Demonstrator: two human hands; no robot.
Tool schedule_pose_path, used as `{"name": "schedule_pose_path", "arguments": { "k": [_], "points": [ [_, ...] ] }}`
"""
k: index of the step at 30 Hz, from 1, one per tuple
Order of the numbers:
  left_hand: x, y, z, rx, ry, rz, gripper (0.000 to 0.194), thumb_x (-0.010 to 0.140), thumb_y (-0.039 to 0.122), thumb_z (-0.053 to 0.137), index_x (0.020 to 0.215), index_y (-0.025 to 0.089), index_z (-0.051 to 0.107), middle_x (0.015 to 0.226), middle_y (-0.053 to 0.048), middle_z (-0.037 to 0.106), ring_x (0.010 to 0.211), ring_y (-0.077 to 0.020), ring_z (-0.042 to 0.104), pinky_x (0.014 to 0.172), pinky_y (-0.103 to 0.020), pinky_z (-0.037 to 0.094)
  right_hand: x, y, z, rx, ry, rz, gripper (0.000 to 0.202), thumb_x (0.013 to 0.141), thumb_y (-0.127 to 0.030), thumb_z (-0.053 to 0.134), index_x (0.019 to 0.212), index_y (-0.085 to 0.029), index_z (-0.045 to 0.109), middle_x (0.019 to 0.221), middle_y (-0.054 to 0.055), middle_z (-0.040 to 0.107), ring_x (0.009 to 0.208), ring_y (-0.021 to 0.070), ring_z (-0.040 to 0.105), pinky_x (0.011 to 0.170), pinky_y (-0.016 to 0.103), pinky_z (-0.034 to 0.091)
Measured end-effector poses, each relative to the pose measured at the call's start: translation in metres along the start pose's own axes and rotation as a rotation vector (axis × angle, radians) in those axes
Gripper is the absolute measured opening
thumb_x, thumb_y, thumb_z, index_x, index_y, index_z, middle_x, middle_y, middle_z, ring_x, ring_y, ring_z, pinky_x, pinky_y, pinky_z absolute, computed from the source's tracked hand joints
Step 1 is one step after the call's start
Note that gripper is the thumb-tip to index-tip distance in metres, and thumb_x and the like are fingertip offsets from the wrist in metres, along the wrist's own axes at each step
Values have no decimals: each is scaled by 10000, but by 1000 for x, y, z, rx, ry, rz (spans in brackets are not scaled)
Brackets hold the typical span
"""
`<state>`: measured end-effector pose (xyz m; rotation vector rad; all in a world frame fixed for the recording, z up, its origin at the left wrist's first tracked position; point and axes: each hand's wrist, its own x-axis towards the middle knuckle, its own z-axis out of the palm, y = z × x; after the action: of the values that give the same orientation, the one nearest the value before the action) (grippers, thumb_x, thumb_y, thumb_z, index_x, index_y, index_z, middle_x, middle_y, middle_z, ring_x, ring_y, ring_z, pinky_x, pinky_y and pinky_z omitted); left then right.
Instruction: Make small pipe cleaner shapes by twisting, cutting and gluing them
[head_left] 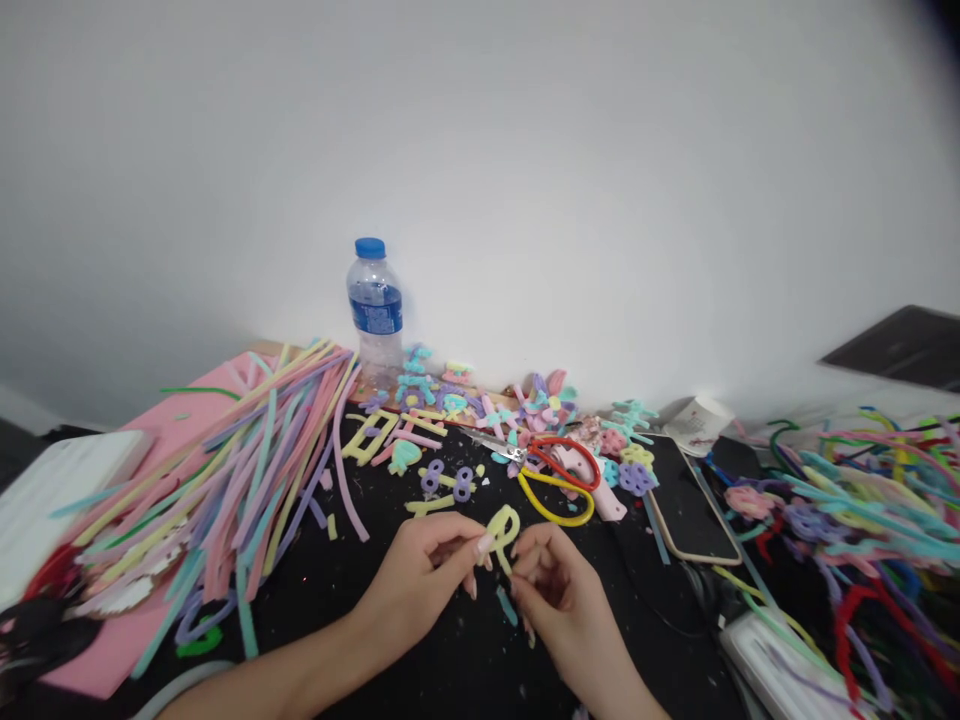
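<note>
Between my hands is a pale yellow pipe cleaner (501, 527), bent into a loop with its ends crossing. My left hand (435, 565) pinches it at the left side of the loop. On the right, the fingers of my right hand (551, 590) close on its lower end. Just beyond lie scissors (559, 480) with one red and one yellow handle, their blades pointing left. Purple looped pipe cleaner pieces (448, 482) rest on the black table (420, 660) past my left hand. A short blue piece (507, 606) shows below the loop.
A pile of pastel pipe cleaners (277, 460) spreads across a pink sheet (94, 660) at left. Near the wall stands a water bottle (376, 315). At right are a phone (691, 505), a paper cup (699, 424), a white power strip (780, 665) and more tangled pipe cleaners (862, 500).
</note>
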<state>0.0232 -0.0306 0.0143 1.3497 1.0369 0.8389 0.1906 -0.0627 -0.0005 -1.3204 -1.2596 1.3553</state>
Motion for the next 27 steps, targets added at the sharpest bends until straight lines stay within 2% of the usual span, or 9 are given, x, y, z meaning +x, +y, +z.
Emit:
{"name": "schedule_pose_path", "arguments": {
  "k": [2,5,8,10,16,19,21,24,27],
  "points": [
    [0,1,-1,0,21,17,240,841,316,520,713,137,616,598,17,546,509,-105,528,540,-210,415,2,0,-4,-104,69,-73,139,783,-234,612,910,-179,590,595,-51,471,485,92,433,451,195,354],
    [1,0,-3,-31,-5,16,254,852,331,504,693,145,571,590,24,523,492,-103,517,530,-215,415,4,-2,-9,-209,223,-161,173,796,-267,597,924,-163,648,605,-21,492,523,115,445,475,213,361],
    [1,-4,-5,-50,-39,6,241,857,317,493,678,157,519,561,38,492,474,-100,501,516,-214,411,5,-4,-14,-172,373,-204,231,785,-295,612,982,-176,643,635,-8,526,531,125,470,474,216,379],
    [2,-7,-4,-42,-68,-2,224,861,302,482,683,166,490,528,52,461,459,-99,487,505,-209,411,5,-6,-17,-113,398,-191,243,783,-317,626,986,-184,643,637,-6,543,513,121,476,464,215,384],
    [0,-17,-1,78,-234,-35,262,876,309,438,650,178,422,546,56,430,426,-91,496,458,-190,395,6,-5,-18,103,131,-70,256,804,-369,632,980,-185,652,673,1,589,529,102,495,512,212,407],
    [-2,-15,-2,259,-286,69,234,867,245,440,647,166,455,608,40,459,469,-79,505,483,-178,371,8,-3,-16,207,83,-24,297,819,-402,608,1026,-188,618,710,3,596,507,84,455,468,197,370],
    [-3,-13,-4,384,-315,171,206,842,193,463,641,159,493,633,32,475,527,-79,494,518,-176,354,9,-3,-15,219,52,17,289,821,-401,605,1009,-182,616,653,-15,577,476,73,421,446,187,339],
    [-4,-9,-5,437,-350,224,158,807,154,488,662,156,553,645,27,492,573,-83,477,535,-172,338,9,-5,-15,115,-43,82,222,769,-360,670,831,-148,659,554,-40,516,451,58,371,429,176,282],
    [-5,-5,-4,347,-386,125,122,782,156,504,710,149,601,662,18,522,562,-85,477,511,-170,343,7,-7,-16,64,-134,103,239,744,-354,693,679,-128,653,543,-35,496,488,65,373,454,181,281]
  ]
}}
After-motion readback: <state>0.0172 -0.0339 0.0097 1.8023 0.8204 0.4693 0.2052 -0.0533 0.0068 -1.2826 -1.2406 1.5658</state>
